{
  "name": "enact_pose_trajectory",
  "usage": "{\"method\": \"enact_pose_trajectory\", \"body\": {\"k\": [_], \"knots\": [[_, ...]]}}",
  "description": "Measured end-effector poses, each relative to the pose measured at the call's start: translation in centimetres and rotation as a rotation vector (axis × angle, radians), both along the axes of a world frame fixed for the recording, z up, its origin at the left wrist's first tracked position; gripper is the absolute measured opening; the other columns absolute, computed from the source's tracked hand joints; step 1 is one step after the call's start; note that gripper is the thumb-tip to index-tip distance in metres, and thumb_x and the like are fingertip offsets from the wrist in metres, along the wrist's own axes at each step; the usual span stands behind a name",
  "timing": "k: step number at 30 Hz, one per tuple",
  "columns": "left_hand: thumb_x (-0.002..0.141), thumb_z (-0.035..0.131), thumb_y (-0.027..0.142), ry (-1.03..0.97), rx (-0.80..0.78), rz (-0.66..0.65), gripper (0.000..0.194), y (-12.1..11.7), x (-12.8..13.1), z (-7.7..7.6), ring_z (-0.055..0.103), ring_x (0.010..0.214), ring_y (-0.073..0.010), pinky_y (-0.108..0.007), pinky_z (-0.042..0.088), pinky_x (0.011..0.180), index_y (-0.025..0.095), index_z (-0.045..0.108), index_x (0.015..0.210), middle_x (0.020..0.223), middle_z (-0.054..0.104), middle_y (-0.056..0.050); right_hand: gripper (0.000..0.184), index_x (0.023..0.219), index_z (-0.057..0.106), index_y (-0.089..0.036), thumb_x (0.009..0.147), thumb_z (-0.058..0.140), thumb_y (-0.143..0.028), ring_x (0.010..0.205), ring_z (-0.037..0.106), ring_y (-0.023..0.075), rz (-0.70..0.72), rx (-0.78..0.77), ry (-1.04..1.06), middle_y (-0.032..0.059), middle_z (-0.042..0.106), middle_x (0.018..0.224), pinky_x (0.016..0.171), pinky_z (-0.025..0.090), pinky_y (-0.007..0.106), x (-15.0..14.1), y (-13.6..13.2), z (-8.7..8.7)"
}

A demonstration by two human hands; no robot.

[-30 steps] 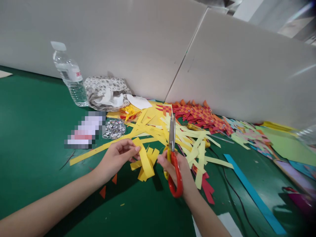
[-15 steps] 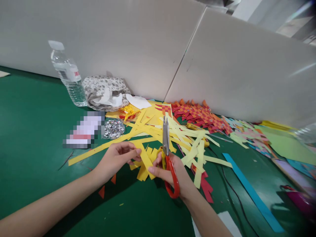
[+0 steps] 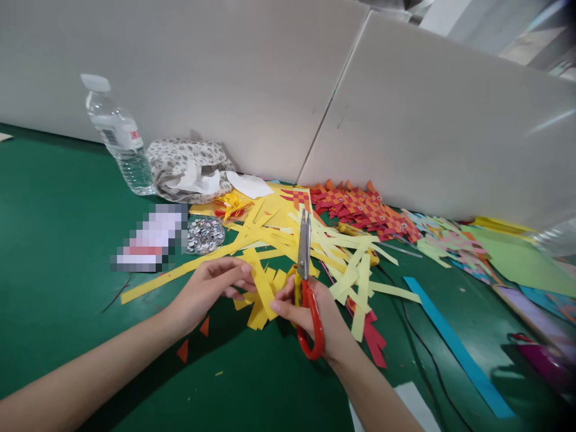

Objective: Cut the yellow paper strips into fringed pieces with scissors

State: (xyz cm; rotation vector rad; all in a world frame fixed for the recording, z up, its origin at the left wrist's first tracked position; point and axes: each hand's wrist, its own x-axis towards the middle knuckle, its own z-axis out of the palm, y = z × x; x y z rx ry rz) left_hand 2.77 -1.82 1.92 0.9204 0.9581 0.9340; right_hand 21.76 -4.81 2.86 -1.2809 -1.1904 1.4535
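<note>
My right hand (image 3: 312,312) has its fingers through the red-handled scissors (image 3: 311,324), whose blades (image 3: 305,243) point up and look nearly closed. Between its thumb and fingers it also pinches the lower end of a yellow paper strip (image 3: 263,282). My left hand (image 3: 218,288) is curled at the strip's left edge, thumb and fingertips close together; some fingers are partly hidden. Below and behind the strip are short yellow paper pieces (image 3: 257,315). Beyond them lies a pile of long yellow strips (image 3: 270,240) and pale yellow strips (image 3: 355,273).
A water bottle (image 3: 119,141), patterned cloth bag (image 3: 193,165) and packet of googly eyes (image 3: 204,235) stand at the left. Red-orange woven paper fish (image 3: 360,207) line the wall. A blue strip (image 3: 459,345) and dark cord (image 3: 425,345) lie right; orange scraps (image 3: 183,351) lie near my left arm.
My left thumb has drawn back slightly to the left along the yellow strip's edge. My right hand keeps its hold on strip and scissors. The whole view has shifted a little.
</note>
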Motion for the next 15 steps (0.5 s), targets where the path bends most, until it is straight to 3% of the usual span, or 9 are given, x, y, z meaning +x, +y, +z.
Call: {"method": "enact_pose_trajectory", "body": {"k": [3, 11, 15], "knots": [[0.072, 0.073, 0.034, 0.021, 0.000, -0.070, 0.016, -0.32, 0.25, -0.02, 0.067, 0.063, -0.0138, -0.018, 0.050, 0.054, 0.018, 0.070, 0.070, 0.065, 0.072, -0.003, 0.038, 0.068, 0.048, -0.021, 0.054, 0.081, -0.032, 0.061, 0.056, 0.0118, -0.003, 0.000, -0.015, -0.0053, 0.057, 0.065, 0.069, 0.050, 0.031, -0.07, -0.02, 0.10], [0.068, 0.075, 0.034, 0.076, 0.015, -0.077, 0.018, -0.37, 0.44, -0.21, 0.066, 0.063, -0.0144, -0.019, 0.049, 0.053, 0.017, 0.068, 0.069, 0.064, 0.071, -0.002, 0.038, 0.069, 0.047, -0.021, 0.055, 0.081, -0.030, 0.061, 0.056, 0.0113, -0.013, -0.028, -0.009, -0.0057, 0.058, 0.064, 0.069, 0.049, 0.030, -0.20, -0.12, 0.29], [0.068, 0.074, 0.033, 0.129, 0.025, -0.201, 0.018, -0.42, 0.56, -0.41, 0.066, 0.063, -0.0130, -0.018, 0.049, 0.054, 0.017, 0.066, 0.068, 0.064, 0.070, -0.001, 0.040, 0.069, 0.049, -0.020, 0.050, 0.083, -0.026, 0.061, 0.056, 0.0115, -0.025, -0.042, -0.031, -0.0057, 0.058, 0.063, 0.067, 0.048, 0.029, -0.32, -0.08, 0.55]]}}
